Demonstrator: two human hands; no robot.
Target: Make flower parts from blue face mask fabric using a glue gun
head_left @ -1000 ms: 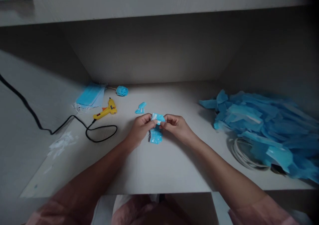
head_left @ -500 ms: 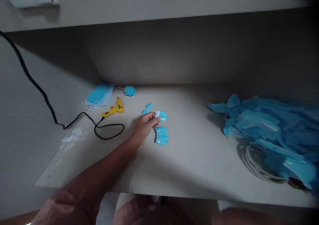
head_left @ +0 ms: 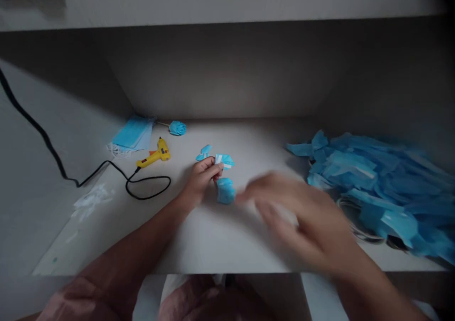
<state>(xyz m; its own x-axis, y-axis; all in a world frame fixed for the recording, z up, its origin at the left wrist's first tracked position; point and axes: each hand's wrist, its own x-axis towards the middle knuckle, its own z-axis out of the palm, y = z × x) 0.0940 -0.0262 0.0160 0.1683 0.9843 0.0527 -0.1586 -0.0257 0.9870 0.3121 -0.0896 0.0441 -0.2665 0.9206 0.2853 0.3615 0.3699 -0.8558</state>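
My left hand (head_left: 203,176) pinches a small blue piece of face-mask fabric (head_left: 226,160) with white strips along its edges. Just below those fingers lies another blue fabric piece (head_left: 225,191) on the board. Smaller blue scraps (head_left: 204,153) rest right behind the left hand. My right hand (head_left: 302,217), blurred by motion, hovers over the board at the right of the lower piece. Its fingers look stretched out, thumb apart, and nothing shows between them.
A yellow glue gun (head_left: 155,154) with a looped black cable (head_left: 145,198) lies left. Behind it are blue face masks (head_left: 130,132) and a blue fabric rose (head_left: 177,128). White scraps (head_left: 94,198) lie left; a big blue fabric pile (head_left: 384,183) fills the right.
My right hand has come into view from the lower right, reaching toward the left hand. The left hand keeps its hold on the piece. The whole view has shifted slightly.
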